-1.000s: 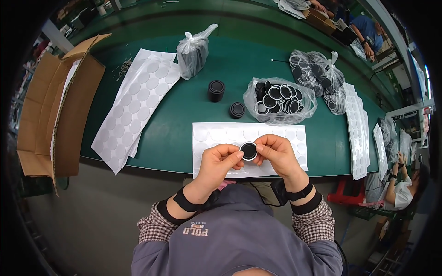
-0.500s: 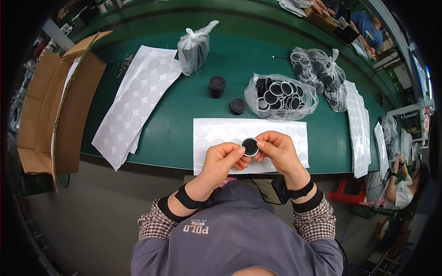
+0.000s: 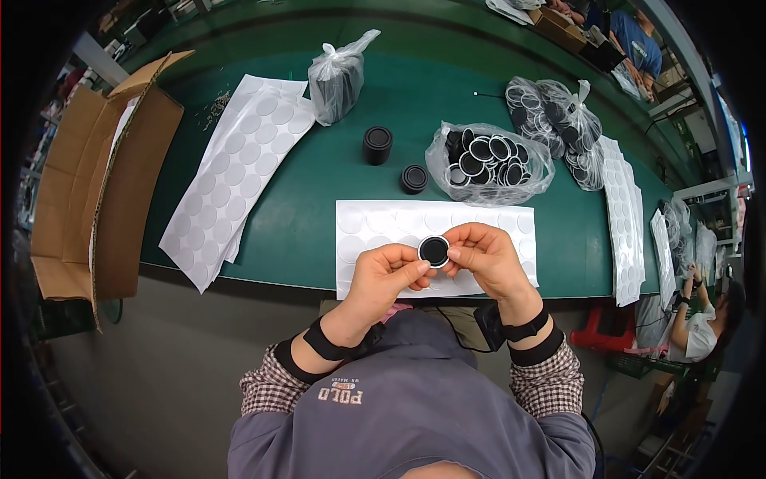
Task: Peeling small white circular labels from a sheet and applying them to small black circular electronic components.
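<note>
Between my two hands is a round black disc with a white rim [image 3: 433, 251], its dark face turned up. My left hand [image 3: 384, 275] pinches its left edge with thumb and fingers. On the opposite edge, my right hand [image 3: 487, 259] grips it the same way. Beneath them a white sheet of round stickers [image 3: 371, 217] lies at the table's front edge. Beyond the sheet, an open clear bag [image 3: 536, 191] holds several similar black discs with white rims. Left of that bag stand a short stack of black discs [image 3: 413, 180] and a taller black stack [image 3: 377, 146].
On the left are more sticker sheets [image 3: 231, 180] and an open cardboard box [image 3: 132, 184]. A tied clear bag [image 3: 335, 84] stands at the back. Filled bags of discs [image 3: 558, 120] and a sheet pile [image 3: 622, 215] lie right. Other people sit at the far right.
Both hands still hold the disc over the sheet, in nearly the same place. The disc's dark face shows slightly more evenly; the view has shifted a little.
</note>
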